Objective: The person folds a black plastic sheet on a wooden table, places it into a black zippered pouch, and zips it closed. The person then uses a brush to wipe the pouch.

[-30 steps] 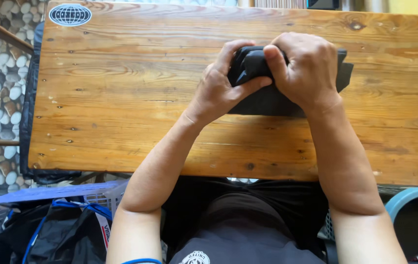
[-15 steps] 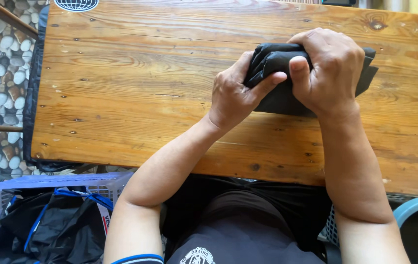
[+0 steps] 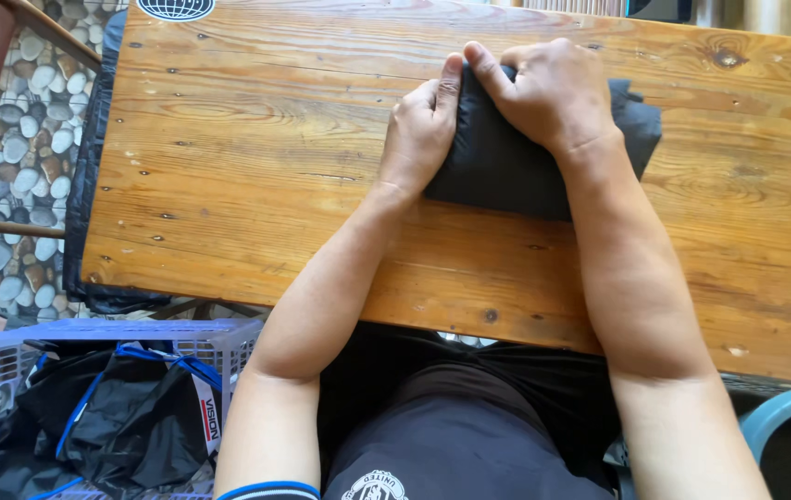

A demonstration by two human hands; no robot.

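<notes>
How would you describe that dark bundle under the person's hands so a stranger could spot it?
Start at the wooden table. On its far right part lies a folded dark cloth, pressed flat by the left hand at its left edge and the right hand on top. It is the only soft, black thing on the bare boards; other dark fabric sits in the lilac basket on the floor.
</notes>
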